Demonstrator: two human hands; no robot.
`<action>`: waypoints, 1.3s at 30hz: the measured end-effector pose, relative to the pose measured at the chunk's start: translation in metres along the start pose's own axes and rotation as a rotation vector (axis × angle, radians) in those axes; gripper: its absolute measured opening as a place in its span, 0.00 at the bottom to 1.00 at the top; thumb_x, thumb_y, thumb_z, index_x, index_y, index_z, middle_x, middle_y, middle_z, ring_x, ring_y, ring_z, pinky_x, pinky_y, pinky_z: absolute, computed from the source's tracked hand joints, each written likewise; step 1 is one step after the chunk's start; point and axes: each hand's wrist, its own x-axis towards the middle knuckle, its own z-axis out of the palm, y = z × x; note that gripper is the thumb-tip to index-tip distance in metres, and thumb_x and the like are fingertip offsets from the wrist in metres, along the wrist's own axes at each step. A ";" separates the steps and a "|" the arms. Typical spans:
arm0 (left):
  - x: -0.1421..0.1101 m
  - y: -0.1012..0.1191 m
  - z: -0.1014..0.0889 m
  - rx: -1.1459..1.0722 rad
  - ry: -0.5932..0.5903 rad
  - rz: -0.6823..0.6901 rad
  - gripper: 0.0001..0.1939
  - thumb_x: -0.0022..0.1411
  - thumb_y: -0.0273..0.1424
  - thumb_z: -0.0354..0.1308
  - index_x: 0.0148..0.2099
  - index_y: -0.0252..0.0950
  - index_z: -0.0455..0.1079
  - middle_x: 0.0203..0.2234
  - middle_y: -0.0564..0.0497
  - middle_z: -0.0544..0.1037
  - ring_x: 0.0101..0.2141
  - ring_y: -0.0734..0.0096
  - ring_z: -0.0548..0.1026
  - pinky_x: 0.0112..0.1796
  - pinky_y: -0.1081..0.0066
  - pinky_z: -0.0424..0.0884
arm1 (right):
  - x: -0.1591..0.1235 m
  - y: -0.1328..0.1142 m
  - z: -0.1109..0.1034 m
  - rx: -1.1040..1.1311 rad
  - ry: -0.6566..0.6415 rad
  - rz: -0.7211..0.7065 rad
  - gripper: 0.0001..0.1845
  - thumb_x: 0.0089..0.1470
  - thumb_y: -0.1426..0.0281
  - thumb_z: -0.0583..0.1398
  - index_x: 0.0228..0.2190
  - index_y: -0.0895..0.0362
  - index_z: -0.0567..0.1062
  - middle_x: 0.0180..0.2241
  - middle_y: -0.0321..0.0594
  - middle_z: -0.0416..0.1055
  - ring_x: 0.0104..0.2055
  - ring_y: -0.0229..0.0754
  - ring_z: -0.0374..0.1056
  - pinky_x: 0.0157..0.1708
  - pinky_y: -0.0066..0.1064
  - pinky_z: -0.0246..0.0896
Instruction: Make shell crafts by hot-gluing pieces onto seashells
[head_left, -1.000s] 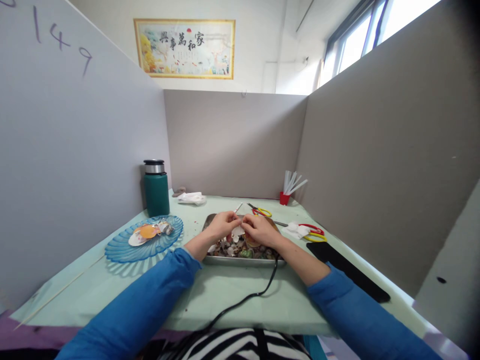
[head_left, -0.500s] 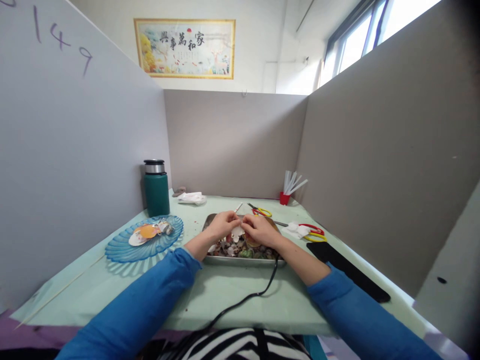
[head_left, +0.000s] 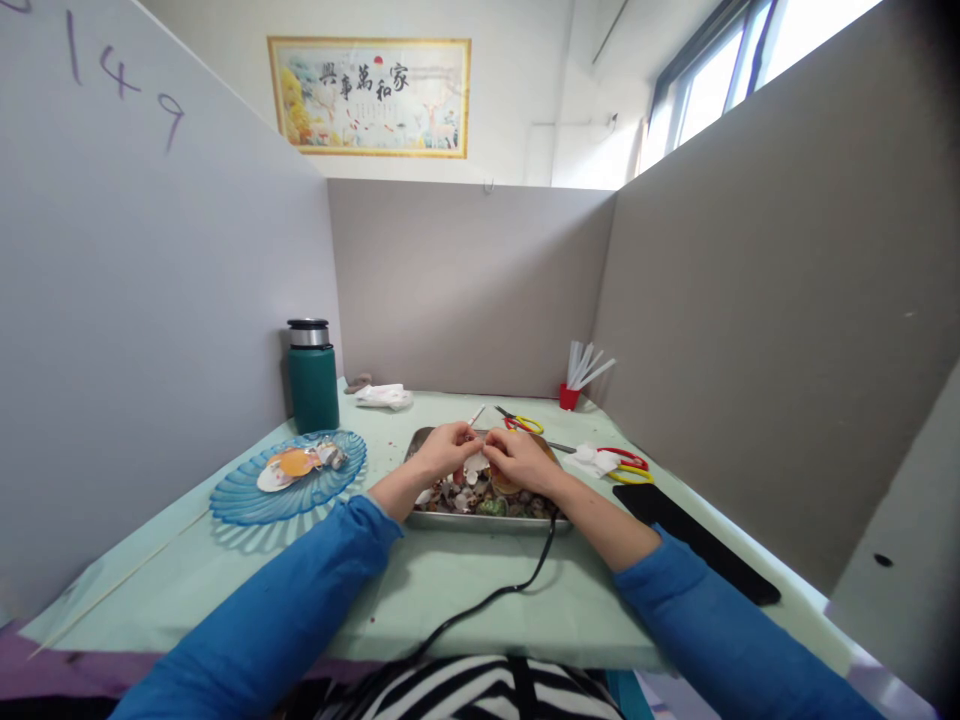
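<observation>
Over a metal tray [head_left: 450, 522] of seashells [head_left: 466, 497], my left hand [head_left: 448, 450] and my right hand [head_left: 517, 457] meet almost tip to tip. Both are closed in a pinch. Whatever lies between the fingertips is too small and too covered to make out. Just below them a pale white piece [head_left: 475, 464] shows; I cannot tell whether it is held or lies in the tray. A thin white stick [head_left: 478, 413] points up behind my left fingers. A black cord [head_left: 501, 592] runs from the tray's right front corner toward me.
A blue scalloped plate [head_left: 232, 505] with shell-like pieces and a green bottle [head_left: 313, 388] stand left. Scissors [head_left: 525, 422] lie behind the tray; more scissors [head_left: 630, 466], white tissue [head_left: 592, 460] and a black slab [head_left: 697, 545] lie right. A red cup [head_left: 569, 398] holds white sticks.
</observation>
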 end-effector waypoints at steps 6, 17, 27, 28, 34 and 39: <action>-0.002 0.004 0.000 0.005 0.003 0.004 0.11 0.56 0.37 0.52 0.35 0.34 0.63 0.16 0.58 0.66 0.12 0.79 0.67 0.15 0.80 0.59 | 0.000 -0.001 -0.001 0.000 -0.005 0.010 0.11 0.56 0.68 0.53 0.25 0.58 0.68 0.21 0.34 0.68 0.24 0.34 0.61 0.25 0.25 0.48; -0.001 0.003 0.001 -0.001 -0.007 0.002 0.08 0.56 0.33 0.51 0.35 0.34 0.62 0.16 0.58 0.66 0.12 0.79 0.67 0.14 0.81 0.59 | 0.000 0.002 0.000 -0.018 0.007 -0.016 0.10 0.55 0.68 0.53 0.25 0.58 0.68 0.21 0.33 0.68 0.24 0.33 0.61 0.25 0.24 0.47; -0.002 0.005 0.000 0.004 -0.010 0.001 0.08 0.56 0.34 0.52 0.36 0.34 0.62 0.17 0.58 0.67 0.12 0.79 0.67 0.15 0.80 0.59 | 0.001 0.003 0.000 0.000 -0.001 -0.001 0.10 0.56 0.68 0.53 0.25 0.58 0.68 0.21 0.33 0.68 0.24 0.34 0.61 0.25 0.24 0.48; -0.002 0.005 0.000 0.007 -0.010 0.001 0.08 0.56 0.34 0.52 0.36 0.34 0.62 0.17 0.58 0.67 0.12 0.79 0.67 0.15 0.80 0.59 | 0.001 0.003 0.000 -0.001 0.001 -0.003 0.10 0.56 0.68 0.53 0.25 0.58 0.68 0.21 0.33 0.68 0.24 0.34 0.61 0.25 0.24 0.48; -0.002 0.007 0.000 0.002 -0.004 -0.006 0.08 0.55 0.33 0.53 0.35 0.34 0.63 0.16 0.58 0.67 0.12 0.80 0.66 0.15 0.81 0.58 | 0.000 0.001 0.000 0.003 -0.004 0.007 0.11 0.56 0.66 0.53 0.25 0.58 0.68 0.20 0.33 0.68 0.24 0.34 0.61 0.25 0.24 0.48; -0.002 0.007 0.000 0.010 -0.005 -0.001 0.09 0.55 0.35 0.52 0.35 0.34 0.62 0.16 0.58 0.67 0.12 0.80 0.67 0.14 0.81 0.58 | 0.000 0.001 -0.001 -0.002 0.001 0.006 0.11 0.56 0.67 0.53 0.25 0.58 0.68 0.21 0.33 0.68 0.24 0.34 0.61 0.25 0.24 0.48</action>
